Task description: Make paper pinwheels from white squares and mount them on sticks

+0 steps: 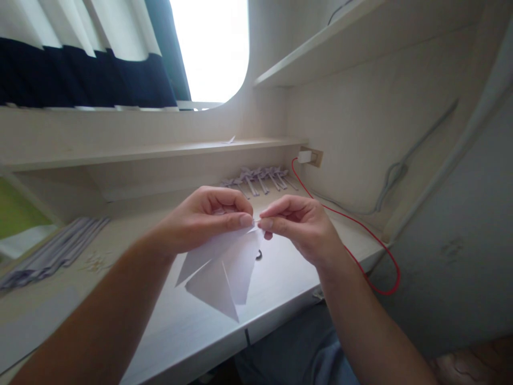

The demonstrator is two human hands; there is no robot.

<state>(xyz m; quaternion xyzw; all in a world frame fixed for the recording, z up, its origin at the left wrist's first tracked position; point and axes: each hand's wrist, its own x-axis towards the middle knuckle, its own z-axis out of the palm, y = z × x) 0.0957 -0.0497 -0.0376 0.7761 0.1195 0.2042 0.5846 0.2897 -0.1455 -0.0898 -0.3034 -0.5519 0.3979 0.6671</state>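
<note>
On the white wooden desk [160,331], pale paper pinwheels [262,176] are lined up far; purple-white paper strips [60,254] are laid left. A thin red cable [398,272] is looped right. Centrally, cut white paper [240,256] is held by the left hand [212,216], its flaps directed near and left; the right hand [298,227] is pinched beside it, contents indistinct.

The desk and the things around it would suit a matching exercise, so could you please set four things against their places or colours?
Column one
1. Curtain
2. Charger
3. Pinwheels
4. Cut paper

Column two
A. In a row towards the back of the desk
B. Held in the left hand
C. Mostly white and dark blue
D. In the wall socket

Pairs: 1-C, 2-D, 3-A, 4-B
</note>
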